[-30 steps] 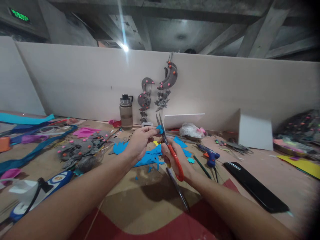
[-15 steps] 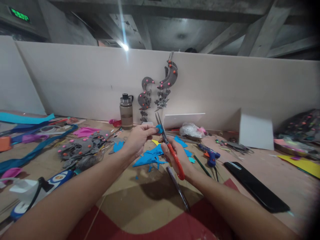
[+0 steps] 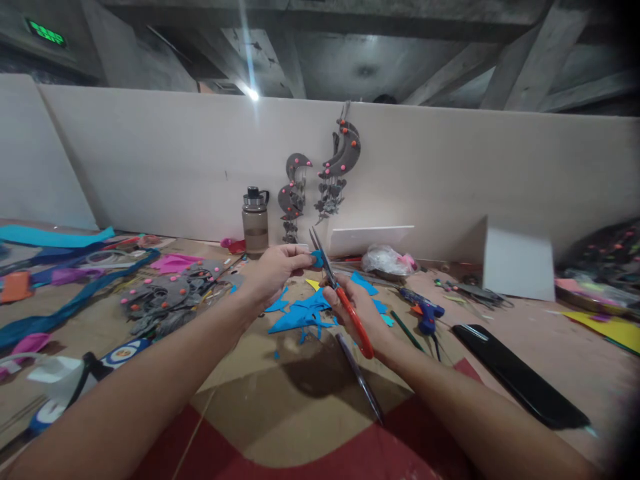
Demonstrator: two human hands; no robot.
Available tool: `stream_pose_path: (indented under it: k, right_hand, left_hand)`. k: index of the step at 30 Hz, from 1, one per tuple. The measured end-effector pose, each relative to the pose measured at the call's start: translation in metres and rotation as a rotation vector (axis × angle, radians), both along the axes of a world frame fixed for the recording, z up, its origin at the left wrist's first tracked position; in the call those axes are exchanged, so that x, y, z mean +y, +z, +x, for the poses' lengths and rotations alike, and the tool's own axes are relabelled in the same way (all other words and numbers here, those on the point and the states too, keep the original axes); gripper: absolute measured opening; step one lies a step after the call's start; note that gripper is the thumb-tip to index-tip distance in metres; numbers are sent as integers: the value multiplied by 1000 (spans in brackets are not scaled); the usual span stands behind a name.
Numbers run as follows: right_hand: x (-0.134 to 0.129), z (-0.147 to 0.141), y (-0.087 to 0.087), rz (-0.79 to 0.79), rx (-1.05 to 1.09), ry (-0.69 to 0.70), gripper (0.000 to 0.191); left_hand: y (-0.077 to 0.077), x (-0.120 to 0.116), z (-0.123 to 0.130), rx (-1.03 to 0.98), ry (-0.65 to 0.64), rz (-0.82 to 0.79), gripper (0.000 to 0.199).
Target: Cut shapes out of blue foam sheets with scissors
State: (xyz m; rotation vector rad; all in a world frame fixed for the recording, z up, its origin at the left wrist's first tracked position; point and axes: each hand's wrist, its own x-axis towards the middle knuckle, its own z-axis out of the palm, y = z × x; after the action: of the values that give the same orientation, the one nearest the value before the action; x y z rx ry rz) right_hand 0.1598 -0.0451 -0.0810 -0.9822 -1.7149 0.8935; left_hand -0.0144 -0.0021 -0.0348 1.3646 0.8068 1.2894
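Between the fingertips of my left hand point(image 3: 280, 270) is a small blue felt piece point(image 3: 317, 259). My right hand point(image 3: 357, 303) is closed around the orange-red handles of a pair of scissors point(image 3: 354, 317). The scissor blades point up and away from me, slightly parted, right beside the blue piece; whether they touch it I cannot tell. Under my hands, blue felt scraps point(image 3: 305, 313) lie in a loose heap on the brown board, with a yellow scrap point(image 3: 313, 284) behind them. A pen point(image 3: 359, 379) rests on the board just below my right hand.
To the right are a blue glue gun point(image 3: 425, 312), a green pencil point(image 3: 406, 331) and a black phone point(image 3: 520, 377). A water bottle point(image 3: 255, 223) stands against the white partition point(image 3: 425, 160), where grey moon hangings point(image 3: 343, 150) hang. Grey felt pieces point(image 3: 167, 293) and a power strip point(image 3: 123, 352) lie left.
The whole view has shifted slightly, so things appear a little farther right. My left hand and forearm sit slightly higher, and the blue piece stays pinched beside the blades.
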Motion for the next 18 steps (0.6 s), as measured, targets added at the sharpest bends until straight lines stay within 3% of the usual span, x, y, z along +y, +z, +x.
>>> stream_pose_path:
  k: [18]
  right_hand:
    - [8, 2, -3, 0, -70, 42, 36]
  left_hand:
    - [7, 8, -19, 212, 10, 65, 6]
